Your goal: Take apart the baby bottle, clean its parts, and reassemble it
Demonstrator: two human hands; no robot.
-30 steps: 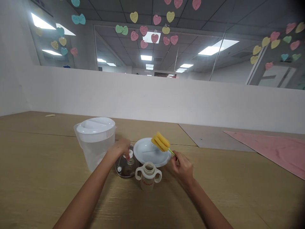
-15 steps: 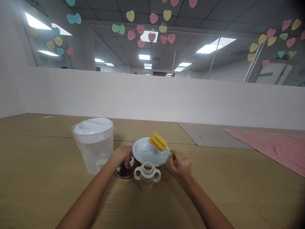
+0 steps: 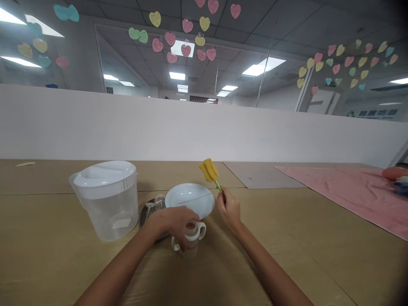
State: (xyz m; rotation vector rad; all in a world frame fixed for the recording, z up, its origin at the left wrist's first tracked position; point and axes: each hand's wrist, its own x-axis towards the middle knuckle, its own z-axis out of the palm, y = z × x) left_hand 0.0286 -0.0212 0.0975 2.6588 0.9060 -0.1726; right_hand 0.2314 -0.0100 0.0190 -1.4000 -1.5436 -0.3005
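Firstly, jug: large, translucent plastic jug with a white lid [image 3: 106,204], upright; contents, cannot tell.
Dish: dark, round, shallow dish [image 3: 142,216], just beside the jug, partly hidden by the hand; bears a small, clear, domed piece [image 3: 160,201] and a slim white piece [image 3: 149,205].
Left hand: hand [image 3: 172,221] over the bottle, thumb and fingers apart around its neck; whether they press on it, cannot tell.
Bottle: small, clear bottle with a cream two-handled collar [image 3: 193,244], upright on the brown board tabletop [image 3: 270,242], in front of the plate, mouth uncovered.
Plate: white, glossy, shallow oval plate [image 3: 188,193], behind the bottle.
Brush: yellow sponge head on a thin green stem [image 3: 208,171], raised beside the plate's right side, head up.
Right hand: fingers of the hand [image 3: 231,210] closed together on the stem.
Cloth: pink, flat cloth [image 3: 347,191], far right.
Risks, as judged: bottle tipping, from an off-centre push at the neck; small pieces knocked off the dish, from the left wrist passing low; sponge head swivelling, from a loose pinch on so thin a stem.
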